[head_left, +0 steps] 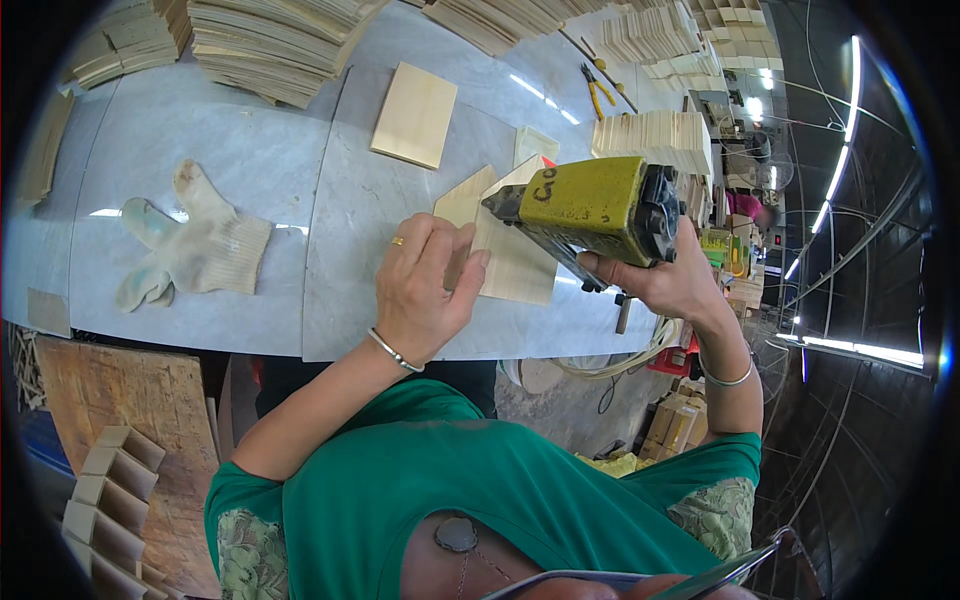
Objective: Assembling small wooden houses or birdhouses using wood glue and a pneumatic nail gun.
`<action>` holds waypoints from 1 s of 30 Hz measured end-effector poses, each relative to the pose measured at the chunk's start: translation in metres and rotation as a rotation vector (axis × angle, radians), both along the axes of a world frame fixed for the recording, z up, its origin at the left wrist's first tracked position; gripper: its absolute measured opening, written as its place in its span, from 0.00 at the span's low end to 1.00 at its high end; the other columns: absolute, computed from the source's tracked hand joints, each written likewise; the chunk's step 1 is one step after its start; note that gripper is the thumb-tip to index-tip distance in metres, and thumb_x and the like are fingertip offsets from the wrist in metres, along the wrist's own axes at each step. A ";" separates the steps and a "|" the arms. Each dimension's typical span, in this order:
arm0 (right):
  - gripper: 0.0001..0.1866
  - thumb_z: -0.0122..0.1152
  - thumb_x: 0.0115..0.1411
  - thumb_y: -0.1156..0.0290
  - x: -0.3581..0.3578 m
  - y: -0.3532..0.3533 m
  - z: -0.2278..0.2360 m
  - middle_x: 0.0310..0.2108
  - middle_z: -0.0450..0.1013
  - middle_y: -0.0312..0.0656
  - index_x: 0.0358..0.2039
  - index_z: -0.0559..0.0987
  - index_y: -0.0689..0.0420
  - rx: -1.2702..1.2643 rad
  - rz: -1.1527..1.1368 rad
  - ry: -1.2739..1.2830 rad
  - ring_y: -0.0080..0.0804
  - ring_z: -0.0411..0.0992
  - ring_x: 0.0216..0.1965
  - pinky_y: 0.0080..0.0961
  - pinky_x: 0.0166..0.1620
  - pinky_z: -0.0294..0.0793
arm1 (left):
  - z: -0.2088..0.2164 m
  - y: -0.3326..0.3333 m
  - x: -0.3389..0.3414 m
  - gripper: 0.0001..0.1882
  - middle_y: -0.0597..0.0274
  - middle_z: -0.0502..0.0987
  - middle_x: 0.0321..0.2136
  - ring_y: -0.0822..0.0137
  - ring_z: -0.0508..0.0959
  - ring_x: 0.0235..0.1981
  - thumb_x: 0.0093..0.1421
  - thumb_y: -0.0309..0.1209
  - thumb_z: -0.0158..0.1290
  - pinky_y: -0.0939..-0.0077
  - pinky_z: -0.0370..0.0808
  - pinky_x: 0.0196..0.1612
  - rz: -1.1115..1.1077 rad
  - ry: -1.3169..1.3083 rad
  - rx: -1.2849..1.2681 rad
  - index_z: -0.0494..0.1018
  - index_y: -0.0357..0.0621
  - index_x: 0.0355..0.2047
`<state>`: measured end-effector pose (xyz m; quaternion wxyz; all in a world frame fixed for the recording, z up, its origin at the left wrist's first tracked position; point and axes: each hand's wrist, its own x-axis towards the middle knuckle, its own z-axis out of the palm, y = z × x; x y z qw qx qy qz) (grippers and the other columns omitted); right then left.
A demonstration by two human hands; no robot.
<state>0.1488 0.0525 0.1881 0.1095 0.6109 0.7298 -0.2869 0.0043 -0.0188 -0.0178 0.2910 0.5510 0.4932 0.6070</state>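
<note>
In my right hand (665, 275) is a yellow-green nail gun (585, 205) with a worn black cap, its fingers wrapped round the handle. The dark nose of the gun points left, over thin pale wooden pieces with slanted ends. My left hand (430, 275), with a ring and a bracelet, is closed on a wooden piece (463, 200) just left of the nose. Another wooden board (520, 265) lies against it, partly under the gun. How the pieces join is hidden by my fingers and the tool.
A rectangular wooden panel (415, 115) lies farther back on the grey table (340, 290). To the left rests a white knit glove (200, 240). Stacks of thin boards (275, 45) line the back; yellow-handled pliers (597, 92) and a board stack (655, 135) are at right.
</note>
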 end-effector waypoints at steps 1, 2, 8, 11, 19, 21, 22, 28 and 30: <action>0.22 0.72 0.48 0.69 0.002 0.000 -0.002 0.36 0.79 0.44 0.42 0.77 0.64 0.000 -0.003 0.000 0.27 0.75 0.34 0.26 0.41 0.75 | 0.001 0.000 0.000 0.08 0.55 0.70 0.32 0.59 0.76 0.32 0.52 0.22 0.60 0.70 0.73 0.35 -0.009 -0.003 -0.011 0.71 0.34 0.30; 0.17 0.70 0.49 0.69 0.005 0.000 -0.005 0.27 0.77 0.42 0.38 0.78 0.63 0.064 0.057 0.066 0.25 0.74 0.27 0.25 0.33 0.73 | 0.001 0.000 0.000 0.08 0.55 0.70 0.32 0.59 0.76 0.32 0.52 0.22 0.60 0.70 0.73 0.35 -0.012 -0.003 -0.011 0.71 0.34 0.30; 0.15 0.68 0.51 0.67 0.003 0.004 -0.004 0.18 0.76 0.42 0.33 0.78 0.65 0.101 0.074 0.063 0.25 0.73 0.19 0.26 0.26 0.72 | 0.002 0.000 0.000 0.08 0.55 0.70 0.31 0.60 0.76 0.31 0.52 0.22 0.59 0.70 0.74 0.35 -0.015 0.010 -0.015 0.71 0.34 0.30; 0.15 0.68 0.51 0.67 0.000 0.005 -0.001 0.18 0.75 0.43 0.33 0.78 0.65 0.083 0.058 0.011 0.26 0.73 0.19 0.27 0.27 0.72 | -0.001 0.000 0.002 0.10 0.59 0.68 0.29 0.59 0.72 0.31 0.50 0.26 0.59 0.67 0.69 0.31 -0.008 -0.024 -0.022 0.71 0.38 0.31; 0.15 0.70 0.47 0.70 0.012 -0.015 0.000 0.22 0.77 0.43 0.35 0.79 0.63 0.118 0.113 0.111 0.29 0.75 0.23 0.27 0.30 0.73 | 0.001 -0.001 0.003 0.16 0.63 0.66 0.30 0.70 0.68 0.28 0.50 0.26 0.62 0.78 0.66 0.29 -0.038 -0.168 -0.167 0.66 0.41 0.35; 0.16 0.70 0.45 0.71 0.007 -0.018 0.003 0.25 0.77 0.45 0.35 0.79 0.62 0.085 0.093 0.094 0.33 0.75 0.24 0.28 0.32 0.73 | 0.003 -0.001 0.002 0.17 0.60 0.66 0.31 0.66 0.69 0.29 0.49 0.26 0.62 0.73 0.68 0.32 -0.046 -0.169 -0.183 0.65 0.40 0.35; 0.16 0.70 0.45 0.71 0.009 -0.019 0.001 0.25 0.78 0.45 0.35 0.79 0.62 0.088 0.115 0.111 0.34 0.75 0.24 0.29 0.32 0.73 | 0.004 -0.001 0.001 0.19 0.57 0.66 0.31 0.61 0.70 0.30 0.48 0.26 0.62 0.69 0.69 0.34 -0.052 -0.167 -0.199 0.64 0.40 0.36; 0.15 0.70 0.46 0.71 0.010 -0.021 0.000 0.26 0.77 0.47 0.34 0.80 0.63 0.171 0.240 0.122 0.37 0.74 0.24 0.30 0.33 0.73 | 0.001 -0.002 0.002 0.20 0.63 0.66 0.32 0.69 0.67 0.31 0.47 0.22 0.60 0.76 0.67 0.34 -0.056 -0.157 -0.179 0.65 0.42 0.39; 0.15 0.70 0.45 0.71 0.004 -0.021 0.004 0.26 0.77 0.47 0.34 0.79 0.64 0.023 0.077 0.053 0.36 0.74 0.24 0.29 0.32 0.73 | -0.001 -0.003 0.002 0.20 0.63 0.66 0.32 0.69 0.67 0.32 0.47 0.22 0.60 0.77 0.67 0.34 -0.056 -0.161 -0.181 0.65 0.42 0.40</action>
